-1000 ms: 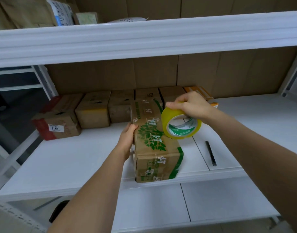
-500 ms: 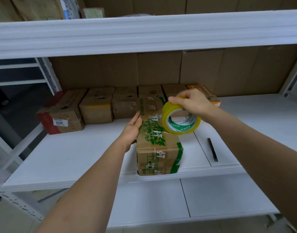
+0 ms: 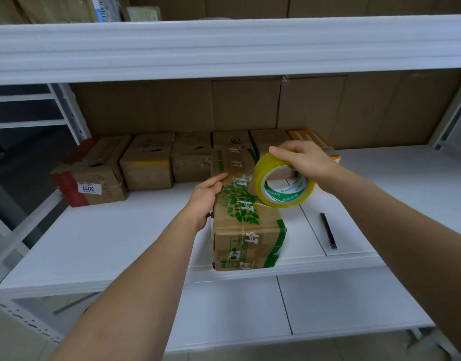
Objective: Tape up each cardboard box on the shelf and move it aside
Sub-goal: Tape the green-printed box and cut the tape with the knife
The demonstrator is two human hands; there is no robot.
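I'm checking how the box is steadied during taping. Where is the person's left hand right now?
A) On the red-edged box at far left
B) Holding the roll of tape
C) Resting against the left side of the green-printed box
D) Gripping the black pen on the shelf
C: the left hand lies against the left edge of the green-printed box, while the right hand holds the yellow tape roll.

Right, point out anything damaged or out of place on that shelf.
The back-row boxes look worn: the leftmost box has a torn hole in its top and sits angled out of line, and its neighbour also has a ragged tear on top. A black pen lies loose on the shelf, right of the green-printed box.
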